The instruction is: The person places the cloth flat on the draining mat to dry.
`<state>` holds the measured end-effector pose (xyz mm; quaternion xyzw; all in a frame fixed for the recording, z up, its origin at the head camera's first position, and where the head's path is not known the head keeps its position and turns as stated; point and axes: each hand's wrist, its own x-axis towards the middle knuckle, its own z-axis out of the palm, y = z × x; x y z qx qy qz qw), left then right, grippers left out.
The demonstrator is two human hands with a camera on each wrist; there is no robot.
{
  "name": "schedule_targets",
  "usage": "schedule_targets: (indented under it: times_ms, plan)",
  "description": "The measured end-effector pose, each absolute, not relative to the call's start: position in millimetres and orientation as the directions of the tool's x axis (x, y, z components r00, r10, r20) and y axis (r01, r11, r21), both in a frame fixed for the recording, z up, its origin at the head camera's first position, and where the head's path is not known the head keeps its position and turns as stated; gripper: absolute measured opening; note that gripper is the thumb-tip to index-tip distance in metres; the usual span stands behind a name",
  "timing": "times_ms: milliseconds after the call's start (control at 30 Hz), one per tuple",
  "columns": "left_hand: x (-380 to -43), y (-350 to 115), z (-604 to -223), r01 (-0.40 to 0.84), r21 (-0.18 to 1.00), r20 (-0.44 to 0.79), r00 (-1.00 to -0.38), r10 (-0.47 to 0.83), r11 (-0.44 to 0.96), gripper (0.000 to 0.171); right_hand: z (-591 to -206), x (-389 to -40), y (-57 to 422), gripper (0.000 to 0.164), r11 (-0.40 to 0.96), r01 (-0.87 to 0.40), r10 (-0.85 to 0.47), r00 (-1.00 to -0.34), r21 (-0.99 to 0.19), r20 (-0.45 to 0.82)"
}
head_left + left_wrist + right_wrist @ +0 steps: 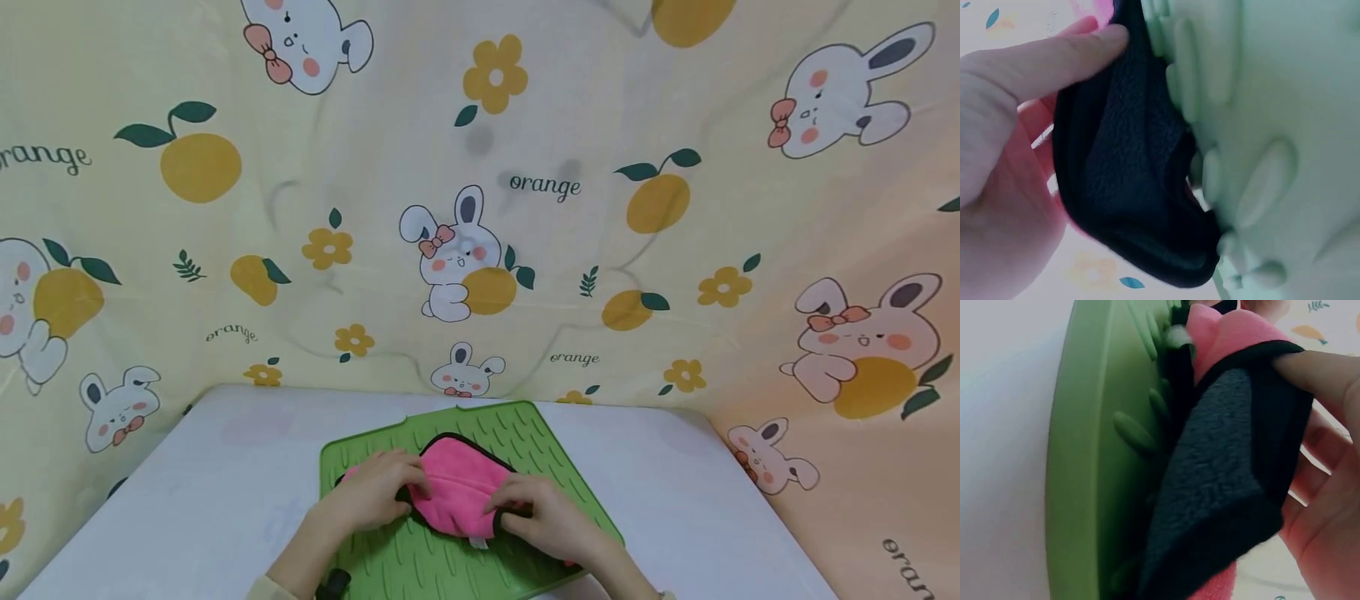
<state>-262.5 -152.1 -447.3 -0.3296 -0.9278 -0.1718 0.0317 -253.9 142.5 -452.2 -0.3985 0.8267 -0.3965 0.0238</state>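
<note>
A pink cloth piece (pixel 465 483) with black edging and a small white tag (pixel 477 542) lies over a ridged green mat (pixel 390 567). My left hand (pixel 378 492) pinches its left part; in the left wrist view the thumb presses on the dark lining (pixel 1122 137) with the fingers behind. On the other side, my right hand (pixel 551 517) grips the right part. The right wrist view has that thumb on the black edge and the fuzzy dark underside (pixel 1210 437) turned outward. Between the hands the pink face is bunched. The cloth's exact kind cannot be made out.
The mat rests on a white table (pixel 187 500), whose surface extends to both sides. A fabric backdrop (pixel 375 167) printed with rabbits and oranges hangs behind and at the sides. A small black object (pixel 333 583) shows beside the left wrist.
</note>
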Motion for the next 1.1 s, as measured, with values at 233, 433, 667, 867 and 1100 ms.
schedule_targets:
  times_ms: [233,433,667,867,1100]
  plan:
    - [-267,-165,-442,0.633,0.319,0.218,-0.773,0.595,0.706,0.012,-445,-251,138,0.032,0.365,-0.608,-0.581,-0.740,-0.705,0.338]
    - [-267,-185,-429,0.552,0.479,0.222,-0.828,0.514,0.683,0.008,-441,-247,135,0.026,0.331,-0.634,-0.619,-0.705,-0.699,0.346]
    - [-265,-203,-417,0.458,0.536,0.159,-0.880,0.448,0.710,0.018,-445,-237,122,0.016,0.187,-0.758,-0.807,-0.481,-0.625,0.342]
    - [-266,-200,-416,0.468,0.543,0.146,-0.870,0.471,0.697,0.015,-456,-225,107,0.017,0.215,-0.733,-0.889,-0.421,-0.645,0.182]
    - [-262,-187,-415,0.475,0.513,0.165,-0.872,0.461,0.715,0.008,-454,-225,111,0.024,0.248,-0.671,-0.889,-0.445,-0.699,0.111]
